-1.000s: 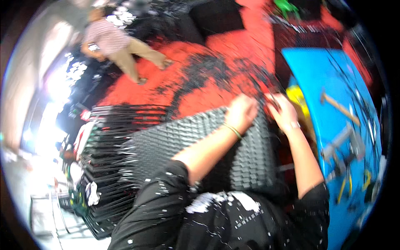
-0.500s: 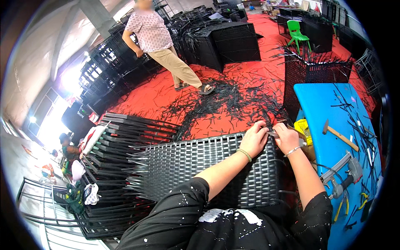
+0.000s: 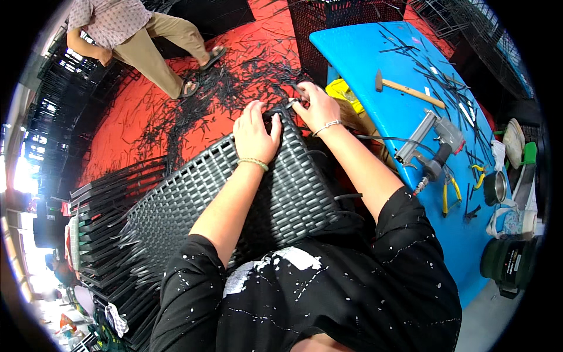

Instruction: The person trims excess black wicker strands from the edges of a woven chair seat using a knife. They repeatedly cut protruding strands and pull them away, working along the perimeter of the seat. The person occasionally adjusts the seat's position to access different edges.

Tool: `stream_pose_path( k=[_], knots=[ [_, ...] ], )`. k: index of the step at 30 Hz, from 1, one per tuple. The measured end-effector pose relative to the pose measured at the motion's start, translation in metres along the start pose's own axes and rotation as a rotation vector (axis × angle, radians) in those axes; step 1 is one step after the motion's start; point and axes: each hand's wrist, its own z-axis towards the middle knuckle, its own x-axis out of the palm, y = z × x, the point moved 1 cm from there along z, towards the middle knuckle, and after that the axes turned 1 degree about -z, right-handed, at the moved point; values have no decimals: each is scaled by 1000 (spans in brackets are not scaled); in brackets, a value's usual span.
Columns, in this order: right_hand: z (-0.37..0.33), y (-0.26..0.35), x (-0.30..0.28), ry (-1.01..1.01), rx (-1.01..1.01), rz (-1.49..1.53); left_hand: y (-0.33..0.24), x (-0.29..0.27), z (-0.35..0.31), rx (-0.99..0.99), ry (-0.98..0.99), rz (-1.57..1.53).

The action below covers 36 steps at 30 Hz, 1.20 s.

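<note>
A black woven rattan panel lies in front of me, loose strip ends fanning out along its left side. My left hand rests on the panel's far edge near the corner, thumb apart from the fingers, holding nothing visible. Just past that corner is my right hand, its fingers curled round something small and partly hidden. A short light piece shows by its thumb and a dark tip at its fingers, too small to name. Black strips stick out from the panel's right side.
At right, a blue table bears a hammer, a pneumatic staple gun, yellow-handled pliers and black strips. A person stands at far left. Black offcuts litter the red floor. Stacked black frames stand left.
My view has swung right. The left hand, pinching at the corner before, has spread and sits back on the panel. My right hand has drawn away from it. The person has taken a step.
</note>
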Motion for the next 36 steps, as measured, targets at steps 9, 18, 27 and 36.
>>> stream_pose_path(
  k=[9, 18, 27, 36],
  knots=[
    [17, -37, 26, -241, 530, 907, -2, -2, 2, 0, -1, 3],
    [15, -48, -107, -382, 642, 1116, 0, -2, 0, 57, -39, 19],
    [-43, 4, -228, -559, 251, 1040, 0, -5, 0, 63, -31, -36],
    [-41, -9, -235, -693, 407, 1049, 3, -8, 0, 65, -13, -111]
  ],
)
